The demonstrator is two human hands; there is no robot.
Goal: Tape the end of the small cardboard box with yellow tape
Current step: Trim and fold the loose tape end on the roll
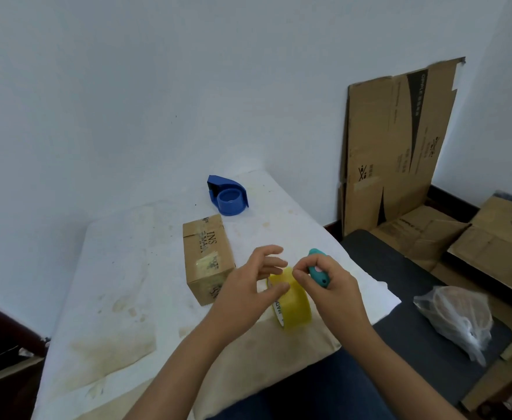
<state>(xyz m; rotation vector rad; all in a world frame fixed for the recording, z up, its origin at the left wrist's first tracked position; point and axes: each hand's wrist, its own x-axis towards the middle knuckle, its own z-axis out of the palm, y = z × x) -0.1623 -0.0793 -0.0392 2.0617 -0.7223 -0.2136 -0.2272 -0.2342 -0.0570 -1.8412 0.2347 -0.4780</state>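
Observation:
The small cardboard box (207, 257) lies on the white stained cloth (112, 283), just left of my hands, with clear tape patches on its top. A yellow tape roll (294, 301) stands on edge between my hands. My left hand (248, 286) steadies the roll with thumb and fingers spread around its left side. My right hand (328, 283) grips a teal cutter (318, 268) in the palm while its thumb and forefinger pinch at the top of the roll. Whether a tape end is lifted I cannot tell.
A blue tape dispenser (228, 194) sits on the cloth behind the box. Flattened cardboard (397, 147) leans on the wall at right, with more cartons (490, 247) on the floor. A plastic bag (457, 316) rests on a dark surface (400, 283) to the right.

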